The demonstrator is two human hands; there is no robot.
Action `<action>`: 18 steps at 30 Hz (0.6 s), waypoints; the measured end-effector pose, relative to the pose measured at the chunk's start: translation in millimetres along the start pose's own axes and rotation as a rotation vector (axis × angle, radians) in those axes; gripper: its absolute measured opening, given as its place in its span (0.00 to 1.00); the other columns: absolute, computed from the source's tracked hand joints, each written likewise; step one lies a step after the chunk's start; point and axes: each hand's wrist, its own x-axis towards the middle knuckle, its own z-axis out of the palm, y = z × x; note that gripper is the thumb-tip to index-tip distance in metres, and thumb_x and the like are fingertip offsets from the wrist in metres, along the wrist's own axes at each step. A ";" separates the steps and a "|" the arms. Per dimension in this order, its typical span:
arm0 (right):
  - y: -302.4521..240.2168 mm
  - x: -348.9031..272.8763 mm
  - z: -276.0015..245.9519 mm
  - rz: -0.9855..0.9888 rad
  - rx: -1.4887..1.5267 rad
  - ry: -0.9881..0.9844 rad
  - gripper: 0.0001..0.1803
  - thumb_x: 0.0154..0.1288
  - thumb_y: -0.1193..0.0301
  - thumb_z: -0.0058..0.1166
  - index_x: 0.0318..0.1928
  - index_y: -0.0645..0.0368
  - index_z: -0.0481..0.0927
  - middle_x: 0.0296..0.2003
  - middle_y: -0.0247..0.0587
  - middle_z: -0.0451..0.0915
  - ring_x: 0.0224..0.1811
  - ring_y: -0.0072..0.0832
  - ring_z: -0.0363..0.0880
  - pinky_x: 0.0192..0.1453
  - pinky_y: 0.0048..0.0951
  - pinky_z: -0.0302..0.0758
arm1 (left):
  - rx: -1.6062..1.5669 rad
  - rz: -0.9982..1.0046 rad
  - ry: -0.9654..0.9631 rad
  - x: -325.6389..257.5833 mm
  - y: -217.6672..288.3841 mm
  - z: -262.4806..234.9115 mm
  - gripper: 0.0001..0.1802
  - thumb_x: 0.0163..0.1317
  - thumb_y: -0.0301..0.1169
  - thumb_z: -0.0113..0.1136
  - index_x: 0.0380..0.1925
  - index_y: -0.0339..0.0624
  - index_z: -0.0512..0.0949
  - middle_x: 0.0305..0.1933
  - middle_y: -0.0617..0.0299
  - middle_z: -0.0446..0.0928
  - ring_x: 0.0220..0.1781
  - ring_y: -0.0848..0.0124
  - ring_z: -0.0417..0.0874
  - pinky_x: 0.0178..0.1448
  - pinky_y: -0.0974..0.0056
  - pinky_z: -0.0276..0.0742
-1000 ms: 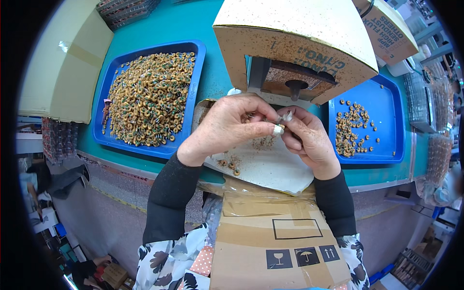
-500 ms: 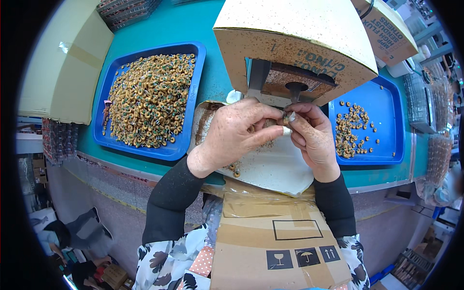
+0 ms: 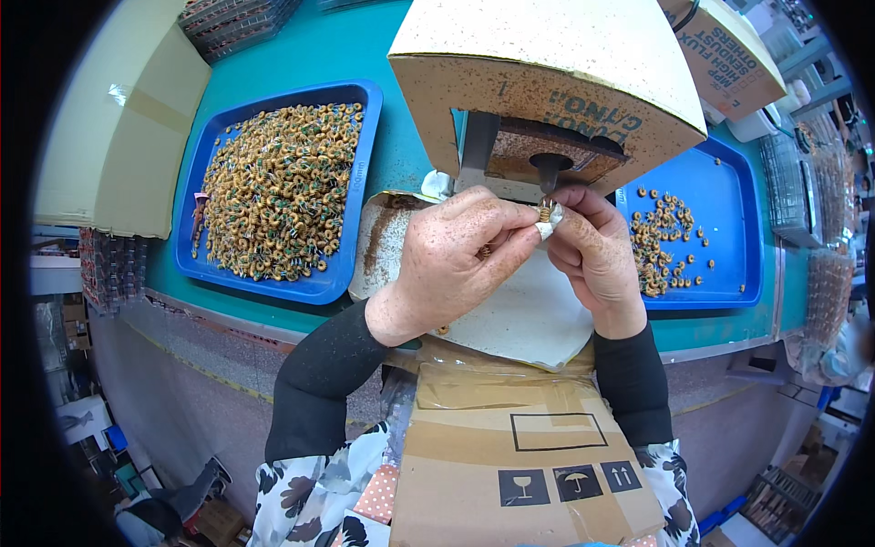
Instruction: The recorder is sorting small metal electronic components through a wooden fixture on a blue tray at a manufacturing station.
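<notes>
My left hand (image 3: 451, 264) and my right hand (image 3: 597, 255) meet in front of me, fingertips pinched together around one small copper-wound ring coil (image 3: 546, 212). The coil sits just under a dark round nozzle (image 3: 547, 169) in the opening of a cardboard-covered machine (image 3: 547, 82). Both hands hover over a pale stained sheet (image 3: 529, 314) with a few loose coils on it. A blue tray (image 3: 360, 137) heaped with several brown-and-green ring coils lies to my left. Another blue tray (image 3: 743, 228) with a sparse scatter of coils lies to my right.
The teal bench (image 3: 319, 46) carries a cardboard box (image 3: 729, 55) at the back right and a beige panel (image 3: 118, 118) at the left. A taped cardboard piece (image 3: 519, 456) covers my lap. Wire racks (image 3: 807, 191) stand at the far right.
Both hands have lifted the coil from above the pale sheet up to the machine's nozzle, keeping it pinched between the fingertips.
</notes>
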 end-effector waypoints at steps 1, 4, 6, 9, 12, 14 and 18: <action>-1.3 -0.2 0.5 0.013 0.006 0.007 0.09 0.63 0.72 0.58 0.42 0.61 0.76 0.25 0.25 0.72 0.17 0.08 0.57 0.18 0.11 0.50 | 0.000 0.000 -0.001 0.6 0.2 -0.2 0.08 0.51 0.23 0.67 0.33 0.39 0.82 0.19 0.64 0.72 0.20 0.75 0.71 0.24 0.69 0.66; -1.4 0.4 0.4 0.015 0.035 0.010 0.09 0.63 0.72 0.57 0.42 0.60 0.76 0.25 0.25 0.72 0.17 0.08 0.57 0.17 0.11 0.49 | 0.039 0.009 -0.028 3.4 0.6 -1.2 0.07 0.52 0.23 0.66 0.32 0.38 0.81 0.24 0.59 0.76 0.21 0.70 0.76 0.24 0.68 0.71; -1.2 0.6 1.5 0.002 0.058 0.009 0.09 0.63 0.72 0.58 0.42 0.60 0.76 0.25 0.25 0.71 0.17 0.08 0.57 0.17 0.11 0.50 | 0.028 0.018 -0.032 5.2 0.4 -0.4 0.06 0.52 0.23 0.66 0.31 0.37 0.80 0.24 0.58 0.76 0.22 0.70 0.76 0.25 0.67 0.72; -0.6 1.4 3.7 0.007 0.032 0.056 0.09 0.63 0.76 0.53 0.45 0.58 0.74 0.21 0.23 0.67 0.14 0.08 0.53 0.15 0.12 0.48 | 0.017 0.008 -0.044 6.7 2.0 -2.6 0.06 0.52 0.23 0.65 0.31 0.37 0.80 0.25 0.58 0.77 0.22 0.69 0.77 0.25 0.67 0.72; 1.1 2.5 3.5 -0.002 0.031 0.049 0.10 0.63 0.77 0.52 0.45 0.59 0.74 0.20 0.22 0.66 0.14 0.08 0.53 0.15 0.12 0.48 | 0.036 -0.008 -0.055 8.4 0.4 -3.8 0.06 0.52 0.24 0.65 0.30 0.37 0.80 0.25 0.58 0.77 0.23 0.68 0.77 0.26 0.66 0.72; 4.1 2.3 2.8 -0.044 0.095 0.027 0.09 0.63 0.74 0.56 0.43 0.59 0.76 0.25 0.25 0.71 0.17 0.09 0.58 0.17 0.11 0.50 | 0.015 -0.015 -0.060 11.4 -2.4 -4.6 0.05 0.52 0.24 0.65 0.30 0.37 0.80 0.25 0.58 0.77 0.23 0.68 0.77 0.26 0.66 0.72; 6.5 2.8 3.1 -0.054 0.125 0.047 0.09 0.63 0.74 0.56 0.43 0.59 0.76 0.25 0.25 0.72 0.17 0.09 0.58 0.17 0.12 0.50 | 0.019 -0.037 -0.092 15.1 -2.1 -6.7 0.05 0.53 0.25 0.64 0.29 0.37 0.80 0.24 0.58 0.77 0.23 0.68 0.77 0.26 0.65 0.73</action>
